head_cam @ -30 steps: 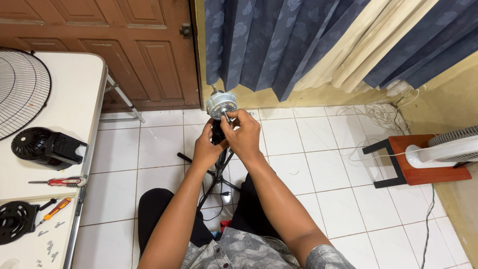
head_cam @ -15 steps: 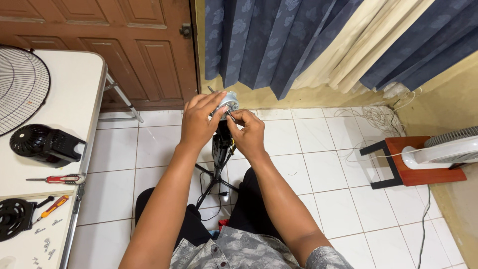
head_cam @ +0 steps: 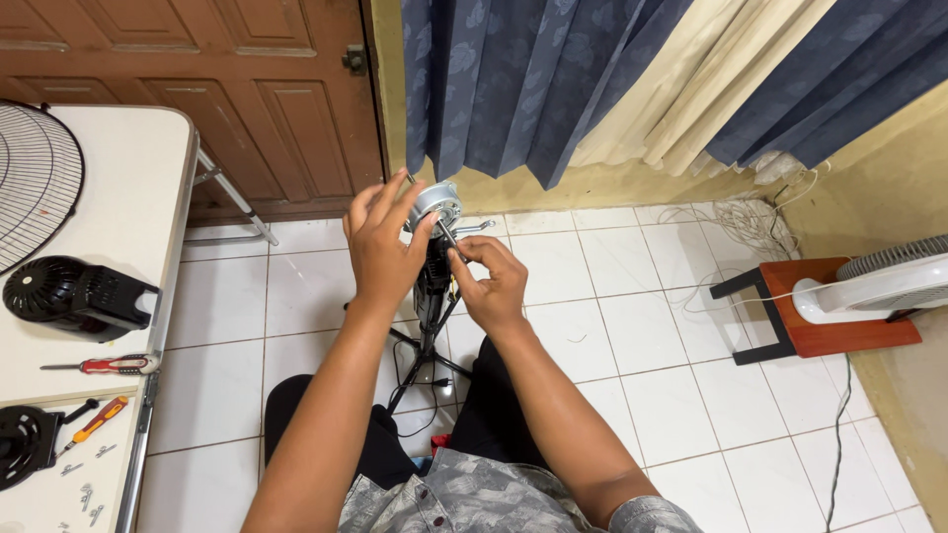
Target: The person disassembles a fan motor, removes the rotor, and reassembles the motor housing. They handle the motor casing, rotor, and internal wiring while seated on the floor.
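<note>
A silver fan motor [head_cam: 441,201] sits on top of a black fan stand [head_cam: 432,296] between my knees. My left hand [head_cam: 380,242] wraps around the motor's left side, fingers spread over it. My right hand [head_cam: 491,283] is just below and to the right, pinching a thin metal shaft or tool [head_cam: 446,233] that points into the motor. A bent metal piece [head_cam: 475,228] sticks out to the motor's right. The stand's legs and a black cable [head_cam: 427,380] lie on the white tiled floor.
A white table [head_cam: 128,197] at left holds a wire fan guard [head_cam: 35,183], a black motor housing [head_cam: 69,294], a red screwdriver [head_cam: 104,364], an orange screwdriver [head_cam: 97,419], another black part [head_cam: 25,444] and loose screws. A white fan [head_cam: 874,286] rests on a red stool [head_cam: 790,321] at right.
My left hand has gone from gripping the stand below the motor up onto the motor's side. My right hand has slid down slightly, still on the thin metal piece.
</note>
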